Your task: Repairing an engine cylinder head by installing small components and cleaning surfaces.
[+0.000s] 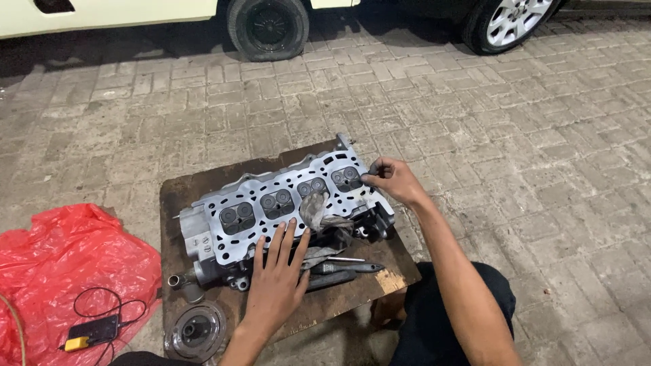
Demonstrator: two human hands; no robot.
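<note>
Nearest the camera, the person's left hand (277,281) lies flat and open, fingers spread, on the near edge of a grey cylinder head (285,207), gripping nothing. That cylinder head rests lengthwise on a dark wooden board (203,183) set on the brick paving (508,135), its face turned up to show 4 combustion chambers with valves. A crumpled grey rag (313,207) sits on the face, just beyond the left fingertips. The right hand (393,179) is at the far right end of the head, fingers curled around a small dark piece; I cannot tell what it is. Beside the left hand, a dark-handled tool (346,266) lies on the board. A round metal pulley (196,331) sits at the board's near left corner. Further left, a red plastic bag (61,264) holds a small yellow-and-black device (91,332) with a cable. 2 car wheels (268,26) show at the top.
</note>
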